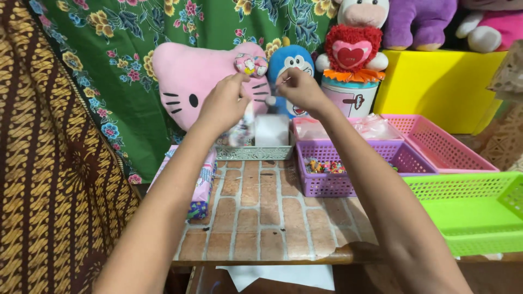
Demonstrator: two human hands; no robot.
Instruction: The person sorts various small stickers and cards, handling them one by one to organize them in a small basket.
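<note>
Both my hands are raised above the back of a small brick-patterned table. My left hand has its fingers pinched together near the thumb. My right hand is also pinched, a short gap from the left. What they hold is too thin to make out; it may be a thread. Below the hands stand a silver patterned tray and a white box. A purple basket with small coloured beads sits under my right forearm.
A pink basket with clear bags and a green basket lie to the right. A pink cat-face pillow, blue plush, heart-holding plush and yellow box line the back. Patterned cloths hang left; a pink wrapped pack lies at the table's left edge.
</note>
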